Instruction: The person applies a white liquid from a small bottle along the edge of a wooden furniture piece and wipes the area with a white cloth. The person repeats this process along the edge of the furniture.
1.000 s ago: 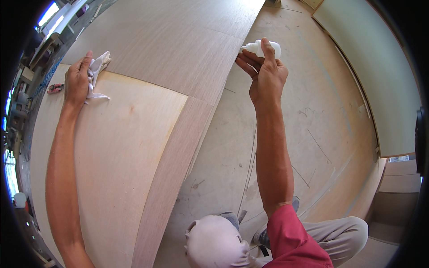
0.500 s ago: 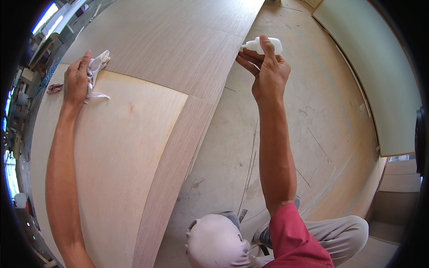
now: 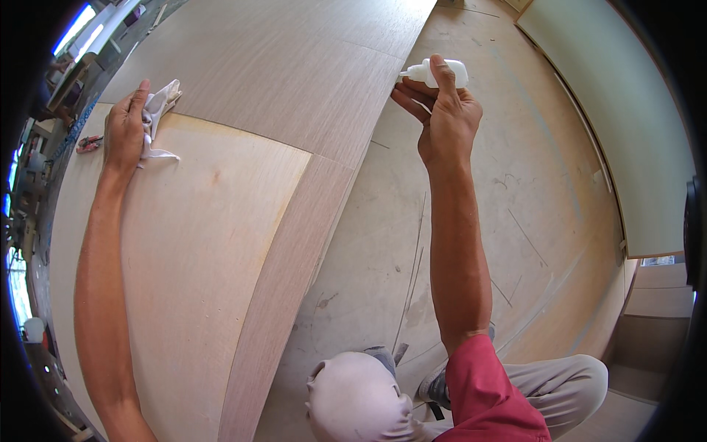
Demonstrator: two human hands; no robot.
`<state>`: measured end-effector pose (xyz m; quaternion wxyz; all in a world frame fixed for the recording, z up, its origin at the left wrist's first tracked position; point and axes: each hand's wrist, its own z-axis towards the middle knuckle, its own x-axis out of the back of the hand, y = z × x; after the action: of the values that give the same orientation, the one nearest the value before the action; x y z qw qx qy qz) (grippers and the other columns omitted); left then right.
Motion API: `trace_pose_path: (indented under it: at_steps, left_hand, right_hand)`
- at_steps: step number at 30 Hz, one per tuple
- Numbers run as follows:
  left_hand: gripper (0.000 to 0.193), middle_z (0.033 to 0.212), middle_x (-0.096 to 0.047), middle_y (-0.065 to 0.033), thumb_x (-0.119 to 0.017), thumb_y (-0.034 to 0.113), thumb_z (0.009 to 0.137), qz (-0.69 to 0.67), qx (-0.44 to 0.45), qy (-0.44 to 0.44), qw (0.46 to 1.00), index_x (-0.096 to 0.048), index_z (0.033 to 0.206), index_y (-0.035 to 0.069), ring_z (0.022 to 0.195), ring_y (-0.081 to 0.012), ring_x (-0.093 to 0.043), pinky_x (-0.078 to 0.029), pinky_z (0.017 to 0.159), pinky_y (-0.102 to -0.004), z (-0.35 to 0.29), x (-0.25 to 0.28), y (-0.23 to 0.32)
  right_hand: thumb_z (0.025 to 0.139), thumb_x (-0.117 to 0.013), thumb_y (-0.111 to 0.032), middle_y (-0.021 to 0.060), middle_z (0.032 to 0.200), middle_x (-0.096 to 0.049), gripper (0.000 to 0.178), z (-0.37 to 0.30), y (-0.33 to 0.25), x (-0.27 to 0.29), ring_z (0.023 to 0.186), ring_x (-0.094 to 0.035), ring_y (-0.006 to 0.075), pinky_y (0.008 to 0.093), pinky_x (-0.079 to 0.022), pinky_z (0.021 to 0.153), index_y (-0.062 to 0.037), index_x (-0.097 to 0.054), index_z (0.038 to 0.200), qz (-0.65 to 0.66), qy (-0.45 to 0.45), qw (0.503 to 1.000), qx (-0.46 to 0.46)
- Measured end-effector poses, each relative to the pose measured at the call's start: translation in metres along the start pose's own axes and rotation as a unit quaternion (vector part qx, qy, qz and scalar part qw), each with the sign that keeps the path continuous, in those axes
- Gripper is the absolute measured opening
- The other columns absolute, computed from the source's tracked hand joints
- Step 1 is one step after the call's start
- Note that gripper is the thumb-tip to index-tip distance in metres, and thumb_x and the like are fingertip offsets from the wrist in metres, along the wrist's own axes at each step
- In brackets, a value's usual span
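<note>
My right hand (image 3: 451,121) is closed around a small white squeeze bottle (image 3: 455,74). The bottle lies sideways in the grip, its thin nozzle pointing left at the edge of a large wood-grain panel (image 3: 294,70). My fingers are close under that edge; whether they touch it I cannot tell. At the far left my left hand (image 3: 125,132) grips a crumpled white cloth (image 3: 157,107) and rests on a pale plywood area (image 3: 199,214). A wood-grain strip (image 3: 283,250) borders the plywood on its right side.
A small red-handled tool (image 3: 90,144) lies left of my left hand. The floor (image 3: 456,29) runs along the panel's right side. A pale green board (image 3: 611,110) stands at the far right, with brown boxes or boards (image 3: 655,324) below it. My bent knee (image 3: 357,401) is beside the panel.
My right hand and the bottle have shifted very slightly to the right and away from me. The left hand with the cloth has barely moved.
</note>
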<state>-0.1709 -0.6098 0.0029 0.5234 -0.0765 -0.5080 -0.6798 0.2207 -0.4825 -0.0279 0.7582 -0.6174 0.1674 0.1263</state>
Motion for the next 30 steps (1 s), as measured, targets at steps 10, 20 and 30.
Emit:
trace_pose_path:
  at_steps: [10,20,30]
  left_hand:
    - [0.055,0.061,-0.034,0.0052,-0.049,0.047,0.104,-0.004,0.006,0.001,1.000,-0.048,0.065,0.008,0.060,-0.0077,-0.031,-0.025,0.055,-0.0297,-0.001,-0.003,0.003]
    - [0.056,0.062,-0.035,0.0050,-0.049,0.049,0.104,-0.005,-0.012,0.006,1.000,-0.050,0.065,0.008,0.060,-0.0085,-0.031,-0.026,0.056,-0.0291,0.001,-0.002,-0.005]
    - [0.057,0.060,-0.036,0.0052,-0.049,0.050,0.103,-0.015,-0.004,0.013,1.000,-0.054,0.065,0.009,0.057,-0.0076,-0.033,-0.026,0.054,-0.0289,0.004,-0.003,-0.012]
  right_hand:
    - [0.093,-0.073,-0.029,0.0233,0.083,-0.069,0.042,0.001,-0.001,0.002,0.072,-0.074,0.0288,0.0371,-0.067,0.064,0.0094,-0.058,0.100,0.005,-0.007,1.000,0.002]
    - [0.092,-0.074,-0.029,0.0235,0.082,-0.069,0.044,0.000,0.001,0.003,0.072,-0.075,0.0300,0.0383,-0.067,0.065,0.0101,-0.058,0.101,-0.006,-0.013,1.000,0.011]
    - [0.091,-0.074,-0.030,0.0224,0.082,-0.070,0.043,0.002,-0.001,0.004,0.072,-0.075,0.0291,0.0381,-0.067,0.065,0.0091,-0.059,0.101,-0.007,-0.029,1.000,-0.003]
